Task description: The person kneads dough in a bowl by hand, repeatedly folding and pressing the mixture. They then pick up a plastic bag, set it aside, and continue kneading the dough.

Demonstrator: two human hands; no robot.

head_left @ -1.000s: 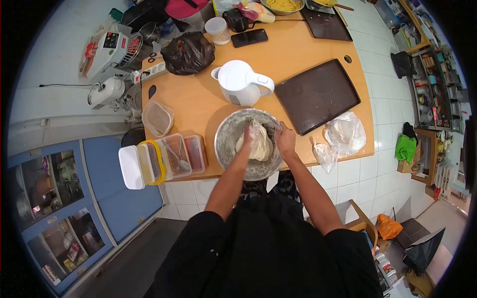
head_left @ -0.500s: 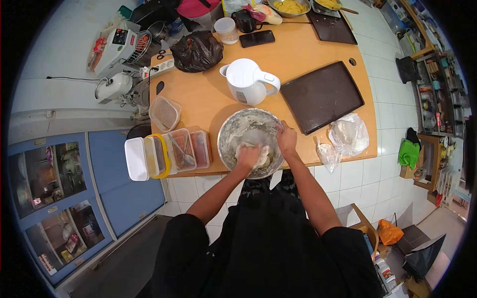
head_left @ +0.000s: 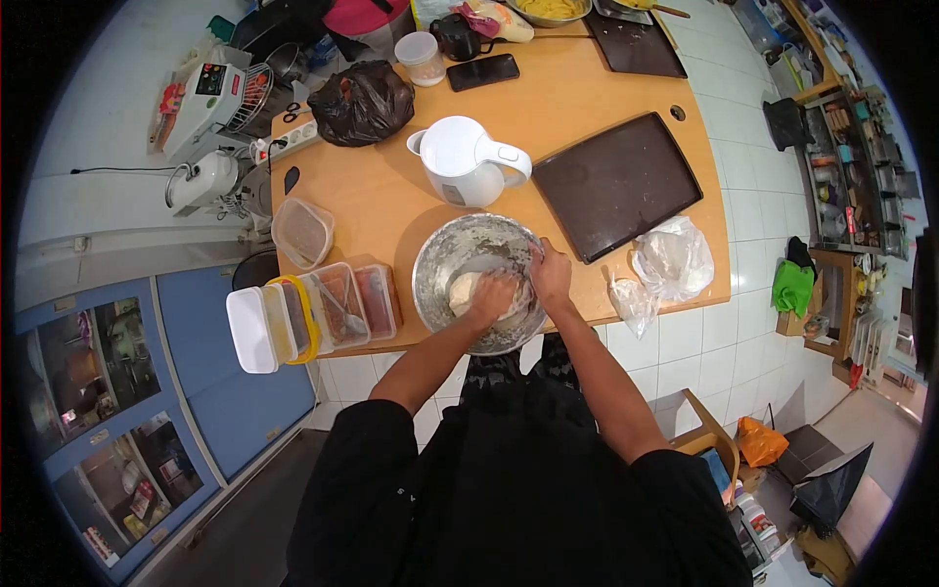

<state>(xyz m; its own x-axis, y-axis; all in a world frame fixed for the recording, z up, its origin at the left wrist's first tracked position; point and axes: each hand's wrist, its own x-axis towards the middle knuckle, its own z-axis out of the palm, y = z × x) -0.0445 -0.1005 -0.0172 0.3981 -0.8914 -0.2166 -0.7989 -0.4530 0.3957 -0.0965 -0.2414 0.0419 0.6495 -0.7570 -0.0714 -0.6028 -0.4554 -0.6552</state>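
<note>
A metal bowl smeared with flour and dough stands at the table's front edge. Inside it lies a pale lump of dough. My left hand presses on the dough, its fingers partly hidden against it. With my right hand I grip the bowl's right rim, the fingers closed round it. Just behind the bowl stands a white electric kettle, its handle to the right.
Lidded plastic containers line the table's front left. A dark baking tray and plastic bags lie at the right. Farther back are a black bag, a phone and a clear jar.
The view has shifted, so the table's items appear farther left. My left hand has moved rightward over the dough, uncovering its left side. My right hand still holds the rim.
</note>
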